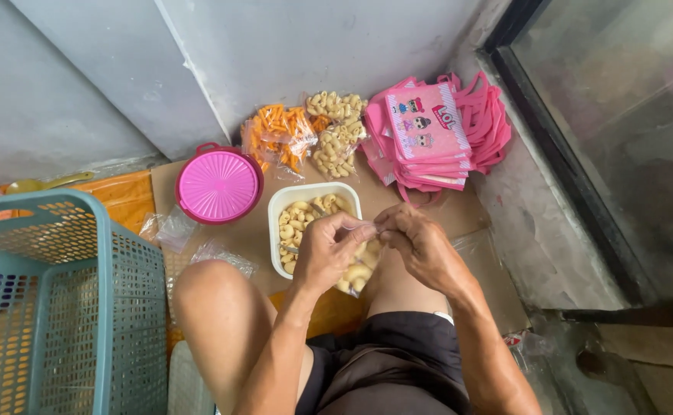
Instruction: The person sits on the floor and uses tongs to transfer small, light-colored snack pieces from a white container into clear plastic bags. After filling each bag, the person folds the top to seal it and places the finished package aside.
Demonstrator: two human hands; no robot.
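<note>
Concrete floor in a corner by grey walls, cardboard sheet [498, 284] laid down as the work surface. Left hand [329, 250] and right hand [421, 246] meet fingertip to fingertip, both pinched narrow on the neck of a small clear bag of pale curled snacks [358, 273] hanging just below them, over the knees. White tub [294, 196] of the same snacks sits right behind the left hand. Pink round lid [219, 185] further out to the left, filled bags [336, 131] and orange snack bags [279, 134] beyond the tub, pink printed totes [429, 127] beyond the right hand. Teal basket [60, 307] well left.

To seal it well, my read: keep the neck gathered tight, twist close to the contents, don't crush the pieces.
</note>
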